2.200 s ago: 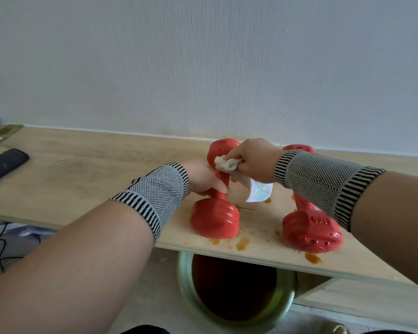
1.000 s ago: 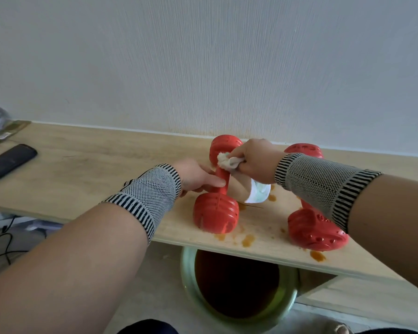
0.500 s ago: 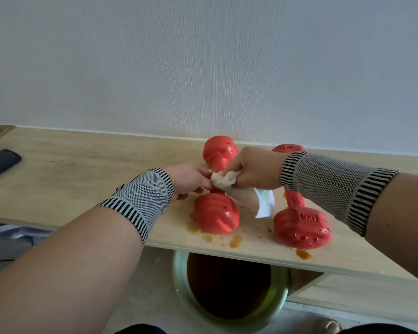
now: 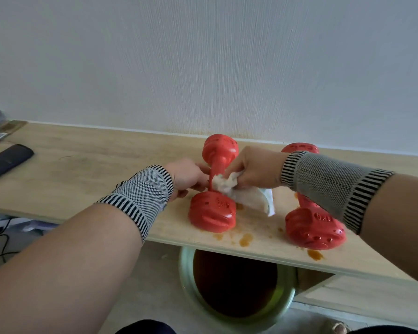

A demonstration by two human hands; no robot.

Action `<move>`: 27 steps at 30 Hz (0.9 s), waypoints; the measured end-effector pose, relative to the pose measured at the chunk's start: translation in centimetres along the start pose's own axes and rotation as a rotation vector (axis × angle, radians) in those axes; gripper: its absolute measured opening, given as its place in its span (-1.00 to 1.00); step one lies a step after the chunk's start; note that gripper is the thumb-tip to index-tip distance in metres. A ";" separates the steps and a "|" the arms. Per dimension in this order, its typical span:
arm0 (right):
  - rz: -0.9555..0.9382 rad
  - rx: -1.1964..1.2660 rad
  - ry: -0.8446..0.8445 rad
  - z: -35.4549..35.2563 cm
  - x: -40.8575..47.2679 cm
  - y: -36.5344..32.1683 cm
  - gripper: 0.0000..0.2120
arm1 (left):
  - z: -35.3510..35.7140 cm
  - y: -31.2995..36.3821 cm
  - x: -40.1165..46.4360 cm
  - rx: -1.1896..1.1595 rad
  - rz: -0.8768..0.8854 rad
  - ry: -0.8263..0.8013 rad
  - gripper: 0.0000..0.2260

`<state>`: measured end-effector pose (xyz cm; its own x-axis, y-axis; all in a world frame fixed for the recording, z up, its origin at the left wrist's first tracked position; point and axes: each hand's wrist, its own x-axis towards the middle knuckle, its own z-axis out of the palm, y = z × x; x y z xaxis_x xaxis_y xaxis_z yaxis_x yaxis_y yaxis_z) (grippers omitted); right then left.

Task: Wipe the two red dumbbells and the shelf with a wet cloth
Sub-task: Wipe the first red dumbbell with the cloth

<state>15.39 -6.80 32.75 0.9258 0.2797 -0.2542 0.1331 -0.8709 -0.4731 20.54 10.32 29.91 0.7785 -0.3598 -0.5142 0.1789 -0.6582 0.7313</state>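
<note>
Stained shelf (image 4: 87,169) (cloth (image 4: 223,183) on dumbbell (image 4: 214,189))

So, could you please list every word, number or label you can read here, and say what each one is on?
"1KG", embossed on the near head of the right dumbbell; only partly clear.
Embossed marking on the near head of the left dumbbell: too blurred to read.
Label on the packet at far left: too small to read.

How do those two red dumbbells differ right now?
The left dumbbell is held by the left hand while the right hand presses a cloth on its handle; the right dumbbell lies untouched, partly hidden by the forearm. Both are red and rest on the stained shelf.
</note>
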 end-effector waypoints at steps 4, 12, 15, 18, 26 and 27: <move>-0.001 0.016 -0.003 0.1 0.2 -0.6 -0.79 | -0.1 0.0 0.0 0.013 -0.002 -0.016 -0.73; 0.050 -0.020 0.151 0.2 2.0 -0.5 -0.79 | -0.5 -0.3 -0.3 0.059 0.006 0.008 -0.73; -0.045 -0.101 -0.010 0.6 0.8 -1.0 -0.93 | -0.6 -0.6 -0.2 0.035 0.002 0.022 -0.77; -0.012 -0.094 0.028 0.4 1.1 -0.8 -0.90 | -0.5 -0.6 -0.1 0.002 -0.014 0.037 -0.79; 0.050 -0.185 0.112 0.2 2.4 -0.5 -0.96 | -0.4 -0.5 -0.2 -0.005 -0.022 -0.007 -0.81; 0.031 -0.202 0.041 0.2 1.9 -0.5 -0.90 | -0.4 -0.5 -0.1 -0.002 -0.022 -0.010 -0.82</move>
<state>17.05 -5.77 32.33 0.9436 0.2388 -0.2295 0.1692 -0.9433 -0.2857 20.60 10.98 29.82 0.7686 -0.3518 -0.5342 0.1966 -0.6648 0.7206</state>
